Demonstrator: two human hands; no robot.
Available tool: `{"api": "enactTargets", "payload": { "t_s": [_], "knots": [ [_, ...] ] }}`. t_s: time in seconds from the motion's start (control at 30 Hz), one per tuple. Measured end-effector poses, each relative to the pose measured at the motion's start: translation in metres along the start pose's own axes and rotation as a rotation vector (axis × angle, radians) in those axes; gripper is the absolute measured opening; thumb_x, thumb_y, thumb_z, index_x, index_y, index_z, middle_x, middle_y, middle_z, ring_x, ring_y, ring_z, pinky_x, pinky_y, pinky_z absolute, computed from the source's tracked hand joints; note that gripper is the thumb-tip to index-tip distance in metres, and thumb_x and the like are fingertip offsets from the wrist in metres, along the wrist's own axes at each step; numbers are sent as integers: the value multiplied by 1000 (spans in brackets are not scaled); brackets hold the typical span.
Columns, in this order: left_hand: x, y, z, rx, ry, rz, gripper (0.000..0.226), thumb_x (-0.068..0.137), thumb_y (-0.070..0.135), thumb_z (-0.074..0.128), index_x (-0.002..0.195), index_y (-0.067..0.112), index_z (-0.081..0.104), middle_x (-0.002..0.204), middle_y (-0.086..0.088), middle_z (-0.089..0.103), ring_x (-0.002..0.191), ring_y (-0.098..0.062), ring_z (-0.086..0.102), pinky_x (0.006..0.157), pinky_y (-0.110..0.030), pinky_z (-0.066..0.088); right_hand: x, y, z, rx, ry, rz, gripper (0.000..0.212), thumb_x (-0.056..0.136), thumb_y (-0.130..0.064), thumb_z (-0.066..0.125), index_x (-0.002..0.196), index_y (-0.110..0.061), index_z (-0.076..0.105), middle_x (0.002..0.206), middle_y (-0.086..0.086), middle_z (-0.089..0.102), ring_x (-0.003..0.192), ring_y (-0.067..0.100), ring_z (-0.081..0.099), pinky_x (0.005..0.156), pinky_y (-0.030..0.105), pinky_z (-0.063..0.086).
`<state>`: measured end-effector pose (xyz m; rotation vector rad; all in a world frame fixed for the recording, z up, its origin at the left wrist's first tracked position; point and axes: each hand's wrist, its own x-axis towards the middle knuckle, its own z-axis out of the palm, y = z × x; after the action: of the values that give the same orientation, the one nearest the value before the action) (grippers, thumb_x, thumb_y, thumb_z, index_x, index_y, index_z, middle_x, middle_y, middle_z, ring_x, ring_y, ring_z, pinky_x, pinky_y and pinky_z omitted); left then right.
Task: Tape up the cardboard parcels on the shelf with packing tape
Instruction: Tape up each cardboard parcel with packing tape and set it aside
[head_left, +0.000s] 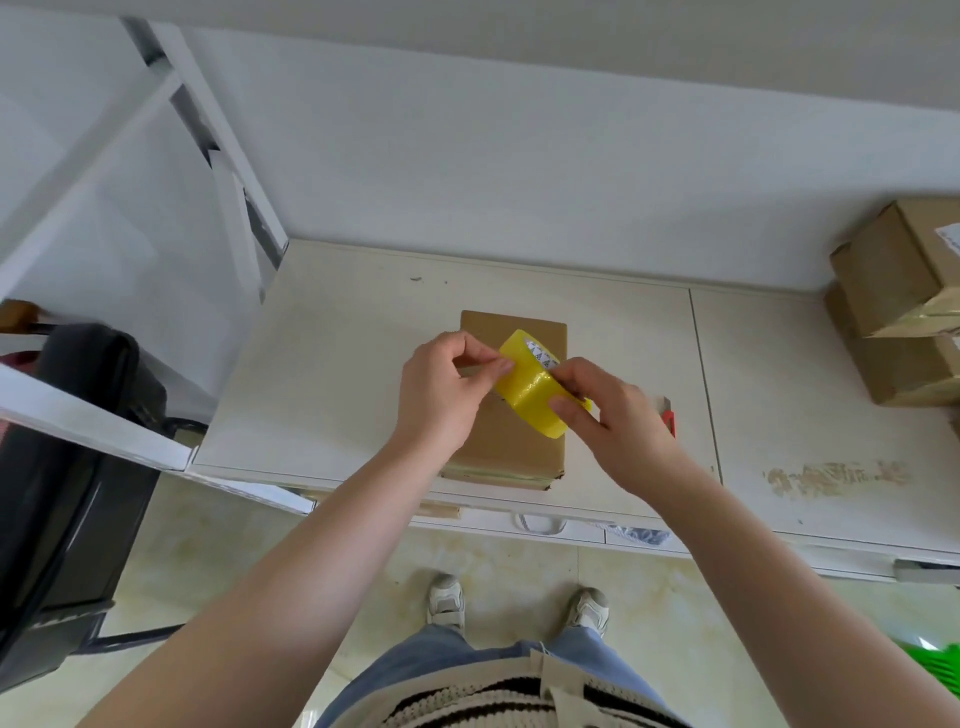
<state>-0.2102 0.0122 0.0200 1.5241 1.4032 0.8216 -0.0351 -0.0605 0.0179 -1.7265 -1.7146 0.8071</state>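
A flat brown cardboard parcel (511, 452) lies on the white shelf (332, 374) straight ahead of me. Above it my right hand (615, 410) grips a yellowish roll of packing tape (532, 392), fingers curled round its rim. My left hand (449, 384) pinches the loose end of the tape at the roll's upper left edge between thumb and fingertips. The hands and the roll hide the middle of the parcel's top.
A red utility knife (669, 418) lies on the shelf just right of my right hand. Stacked cardboard boxes (898, 306) stand at the far right. A white upright shelf post (228, 171) rises at the left, with a black bag (78, 426) beside it.
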Motion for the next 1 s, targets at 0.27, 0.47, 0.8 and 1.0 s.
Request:
{"api": "enactTargets", "payload": {
  "t_s": [0.27,0.47,0.8,1.0],
  "knots": [
    [-4,13,-20,-369,-90,-119,15,83,13,76,72,16,65,71,13,69,72,1,64,77,-14,46,27,-13,-33,-186,53,30,16,96,-40,57,82,-33,56,60,-15,52,60,2,49,53,14,31],
    [5,-2,-26,-387,-15,-186,17,86,13,74,72,15,64,61,16,63,59,7,56,66,-6,44,56,-23,-31,-473,-18,273,56,88,-66,49,67,-14,52,58,-2,44,58,14,43,52,28,27],
    [37,-66,-12,-367,150,-571,14,88,21,73,78,14,65,88,-2,68,87,-18,61,92,-33,52,81,-15,-18,-502,-123,339,49,84,-64,59,61,-24,44,65,-7,47,61,9,44,53,28,28],
    [43,-81,2,-426,106,-604,15,90,22,72,79,15,66,87,0,70,95,-19,65,94,-36,52,87,-10,-15,-516,-127,348,48,85,-63,59,61,-24,44,67,-7,47,62,9,45,52,27,27]
  ]
}}
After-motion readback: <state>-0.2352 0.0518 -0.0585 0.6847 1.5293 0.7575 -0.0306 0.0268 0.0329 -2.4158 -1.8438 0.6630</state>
